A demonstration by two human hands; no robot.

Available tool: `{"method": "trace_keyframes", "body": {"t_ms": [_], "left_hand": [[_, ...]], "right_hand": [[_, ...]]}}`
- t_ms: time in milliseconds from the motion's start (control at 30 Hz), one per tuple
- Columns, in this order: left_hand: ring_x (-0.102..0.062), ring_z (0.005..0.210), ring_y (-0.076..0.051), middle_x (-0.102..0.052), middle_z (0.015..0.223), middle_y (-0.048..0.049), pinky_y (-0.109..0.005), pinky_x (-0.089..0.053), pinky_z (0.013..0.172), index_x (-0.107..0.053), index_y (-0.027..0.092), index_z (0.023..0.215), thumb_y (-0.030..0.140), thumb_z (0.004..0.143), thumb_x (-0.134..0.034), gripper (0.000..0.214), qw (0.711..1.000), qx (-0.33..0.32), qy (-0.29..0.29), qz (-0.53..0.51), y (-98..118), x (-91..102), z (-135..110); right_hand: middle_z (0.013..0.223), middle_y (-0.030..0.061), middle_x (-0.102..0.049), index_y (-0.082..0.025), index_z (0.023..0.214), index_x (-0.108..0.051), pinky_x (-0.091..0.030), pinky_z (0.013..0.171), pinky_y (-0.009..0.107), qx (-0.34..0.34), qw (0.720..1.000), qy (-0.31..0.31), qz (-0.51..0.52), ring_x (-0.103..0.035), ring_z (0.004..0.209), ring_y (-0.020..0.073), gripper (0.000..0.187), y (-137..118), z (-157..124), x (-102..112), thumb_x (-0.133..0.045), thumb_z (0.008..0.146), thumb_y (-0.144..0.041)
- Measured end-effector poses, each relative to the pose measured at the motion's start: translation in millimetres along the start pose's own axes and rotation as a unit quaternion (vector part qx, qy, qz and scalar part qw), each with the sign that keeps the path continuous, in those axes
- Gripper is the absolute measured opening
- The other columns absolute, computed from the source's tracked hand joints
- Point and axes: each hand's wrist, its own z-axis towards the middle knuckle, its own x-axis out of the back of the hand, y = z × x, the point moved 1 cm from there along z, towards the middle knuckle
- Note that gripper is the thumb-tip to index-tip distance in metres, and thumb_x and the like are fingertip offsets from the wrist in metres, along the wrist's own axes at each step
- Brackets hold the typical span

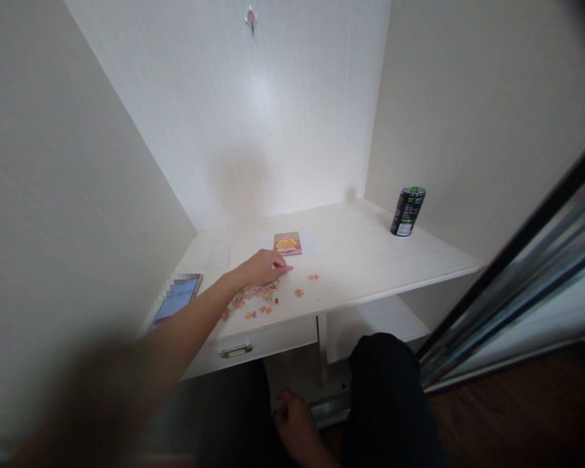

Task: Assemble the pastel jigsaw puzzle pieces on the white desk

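While the left hand (266,266) is resting bunched fingertips on a puzzle piece (288,268) just below the card (287,244), pinch unconfirmed, its forearm is overhanging the lower pieces (258,300), risking sweeping them off the desk (370,260); the right hand (295,422) is lying slack far below the card.

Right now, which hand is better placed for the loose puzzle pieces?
Left: the left hand is on the desk at the puzzle pieces; the right hand sits low, below the desk.
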Motion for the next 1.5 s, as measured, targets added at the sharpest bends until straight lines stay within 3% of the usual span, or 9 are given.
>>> {"method": "trace_keyframes", "body": {"t_ms": [167,333,833,1033,1267,1400,1500], "left_hand": [[-0.065,0.086,-0.017,-0.069,0.098,-0.0054,-0.038,-0.053,0.082,-0.067,0.014,0.099,0.034,0.09,-0.064,0.022,0.997,0.056,-0.028,0.032,-19,12.2,-9],[-0.064,0.081,-0.016,-0.068,0.091,-0.0033,-0.036,-0.054,0.078,-0.066,0.014,0.093,0.036,0.09,-0.063,0.022,0.993,0.064,-0.088,0.042,-21,10.6,-14],[-0.065,0.083,-0.017,-0.068,0.096,-0.0044,-0.037,-0.055,0.078,-0.064,0.014,0.105,0.037,0.091,-0.062,0.027,0.991,0.063,-0.113,0.036,-25,12.8,-10],[-0.065,0.089,-0.018,-0.066,0.1,-0.005,-0.038,-0.055,0.08,-0.064,0.013,0.102,0.035,0.092,-0.062,0.024,0.995,0.073,-0.048,0.036,-17,7.5,-12],[-0.065,0.086,-0.017,-0.067,0.097,-0.0048,-0.038,-0.055,0.08,-0.064,0.013,0.098,0.037,0.093,-0.06,0.024,0.996,0.057,0.061,0.016,-1,-5.5,-18],[-0.065,0.081,-0.016,-0.069,0.089,-0.0033,-0.037,-0.054,0.08,-0.066,0.013,0.09,0.035,0.09,-0.063,0.022,0.993,0.038,0.113,-0.016,7,6.7,-27],[-0.065,0.089,-0.018,-0.071,0.096,-0.0061,-0.034,-0.052,0.084,-0.07,0.016,0.092,0.028,0.091,-0.056,0.02,0.977,0.057,0.203,-0.036,15,24.0,-59]], "right_hand": [[0.092,0.0072,-0.073,-0.017,0.105,-0.068,-0.045,0.078,0.025,-0.01,1.0,0.012,0.014,-0.068,0.087,0.0188,0.034,-4,0,5,-0.048,0.08,-0.007],[0.098,0.0072,-0.073,-0.018,0.107,-0.068,-0.045,0.081,0.026,-0.007,1.0,-0.004,0.02,-0.068,0.094,0.0194,0.034,-5,-5,4,-0.05,0.079,-0.007],[0.089,0.0074,-0.072,-0.017,0.109,-0.068,-0.046,0.074,0.026,-0.006,0.999,0.038,0.01,-0.068,0.085,0.02,0.033,-18,-31,20,-0.05,0.082,-0.011],[0.09,0.0068,-0.072,-0.018,0.109,-0.067,-0.048,0.078,0.029,0.002,0.997,0.079,0.016,-0.068,0.085,0.0207,0.031,-27,-52,35,-0.051,0.083,-0.017],[0.091,0.0059,-0.072,-0.02,0.103,-0.069,-0.049,0.075,0.029,0.039,0.995,0.092,0.016,-0.069,0.084,0.0208,0.028,-30,-72,33,-0.049,0.084,-0.018],[0.092,0.008,-0.073,-0.018,0.101,-0.069,-0.049,0.077,0.032,0.041,0.994,0.098,0.002,-0.069,0.085,0.0232,0.027,-12,-74,35,-0.048,0.084,-0.019],[0.086,0.0083,-0.073,-0.017,0.098,-0.069,-0.05,0.073,0.031,0.021,0.995,0.09,0.026,-0.069,0.08,0.023,0.026,5,-68,38,-0.046,0.085,-0.019]]}}
